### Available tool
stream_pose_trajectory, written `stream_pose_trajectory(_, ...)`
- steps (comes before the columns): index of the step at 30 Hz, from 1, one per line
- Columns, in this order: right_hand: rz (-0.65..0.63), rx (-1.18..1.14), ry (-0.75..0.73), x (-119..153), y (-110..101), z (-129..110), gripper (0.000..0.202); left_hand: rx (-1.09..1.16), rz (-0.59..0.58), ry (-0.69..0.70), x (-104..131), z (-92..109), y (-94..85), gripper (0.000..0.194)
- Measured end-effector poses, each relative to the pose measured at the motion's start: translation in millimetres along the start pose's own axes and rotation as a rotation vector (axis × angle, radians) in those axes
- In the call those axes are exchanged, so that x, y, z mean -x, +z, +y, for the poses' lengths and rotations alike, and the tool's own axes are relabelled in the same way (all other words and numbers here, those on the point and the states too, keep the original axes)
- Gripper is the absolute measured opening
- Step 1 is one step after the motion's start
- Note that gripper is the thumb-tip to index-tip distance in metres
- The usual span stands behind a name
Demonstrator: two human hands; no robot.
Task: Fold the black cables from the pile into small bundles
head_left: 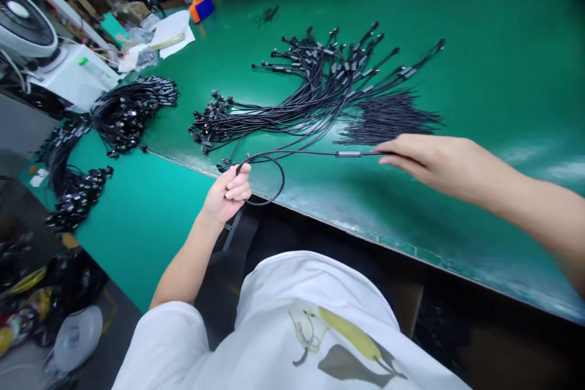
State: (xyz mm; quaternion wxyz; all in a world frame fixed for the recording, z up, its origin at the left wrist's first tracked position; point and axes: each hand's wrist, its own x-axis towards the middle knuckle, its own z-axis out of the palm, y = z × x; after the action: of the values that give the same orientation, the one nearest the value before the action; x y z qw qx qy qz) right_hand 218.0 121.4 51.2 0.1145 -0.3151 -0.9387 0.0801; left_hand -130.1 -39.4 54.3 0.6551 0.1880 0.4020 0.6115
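A black cable (311, 152) stretches between my two hands, with a grey sleeve (349, 154) near its right end. My left hand (228, 193) is closed on the cable, and a loop of it hangs beside the fingers. My right hand (423, 158) pinches the end past the sleeve; the fingers hide its tip. Just behind that hand lies a pile of thin black cable ties (393, 116). Beyond the held cable spreads a large bunch of similar black cables (292, 100), with connectors at their ends.
Bundled cables (137, 106) lie at the left, with another bundle (68, 177) on the side table (132, 225). A fan (22, 18), papers (172, 30) and an orange-and-blue tape roll (202, 8) stand further back. The green table's front edge (365, 236) runs before my body.
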Motion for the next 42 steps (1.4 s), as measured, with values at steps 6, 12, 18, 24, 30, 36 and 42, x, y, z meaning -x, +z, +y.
stream_pose_trajectory(6, 0.072, 0.019, 0.099, 12.3, 15.9, 3.7, 0.034, 0.064, 0.134, 0.052, 0.9, 13.8, 5.5, 0.029)
stream_pose_trajectory(12, 0.008, 0.352, 0.1, 20.8, 4.0, -29.7, 0.043, -0.025, 0.085, 0.149, -11.2, 0.4, 13.4, 0.014)
stream_pose_trajectory(18, -0.277, 0.057, -0.261, 10.2, 1.9, -88.8, 0.03, -0.687, -0.128, 0.292, -17.8, -46.1, 45.8, 0.029)
stream_pose_trajectory(24, 0.131, -0.494, -0.034, -21.1, 2.1, -81.4, 0.02, -0.68, -0.315, 0.097, -14.5, -56.7, 60.3, 0.035)
stream_pose_trajectory(30, 0.226, -1.45, 0.398, -20.2, 57.1, -95.5, 0.047, -0.317, -0.232, -0.027, -20.8, -65.3, 62.4, 0.043)
stream_pose_trajectory(36, 0.236, -1.933, 0.623, -20.5, 55.7, -114.5, 0.049, -0.421, -0.176, -0.025, -17.0, -94.9, 59.2, 0.056)
stream_pose_trajectory(42, 0.266, -1.919, 0.591, -15.2, 52.4, -134.8, 0.045, -0.921, -0.164, 0.043, -19.5, -102.4, 53.4, 0.053)
